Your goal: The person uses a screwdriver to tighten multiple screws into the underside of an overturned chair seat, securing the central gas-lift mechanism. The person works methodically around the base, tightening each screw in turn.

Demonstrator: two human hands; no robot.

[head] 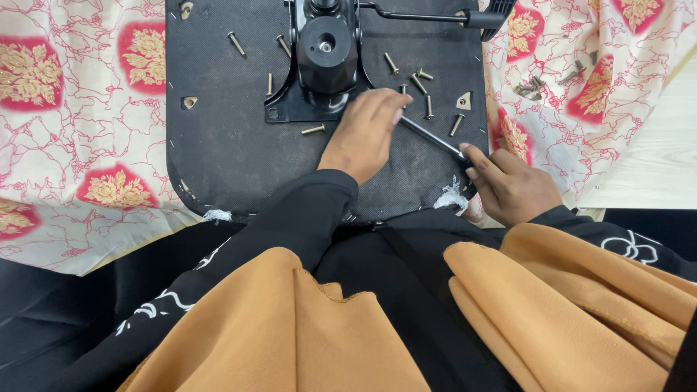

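On the seat base [232, 145], right hand [512, 190] grips screwdriver [434, 138].

- Matt black fabric, slightly fuzzy, over seat base [232, 145]
- Glossy black painted metal on chair mechanism [324, 58]
- Dull brassy metal screws [313, 130]
- Shiny smooth steel screwdriver shaft [432, 138]
- Soft printed cloth [80, 131], cream and red
- Matt mustard cloth [290, 327]

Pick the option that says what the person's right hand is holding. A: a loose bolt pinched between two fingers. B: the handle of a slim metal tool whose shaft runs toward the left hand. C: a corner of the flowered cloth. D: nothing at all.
B: the right hand grips the end of a slim metal tool, and its shaft slants up to the left hand on the black chair seat underside.
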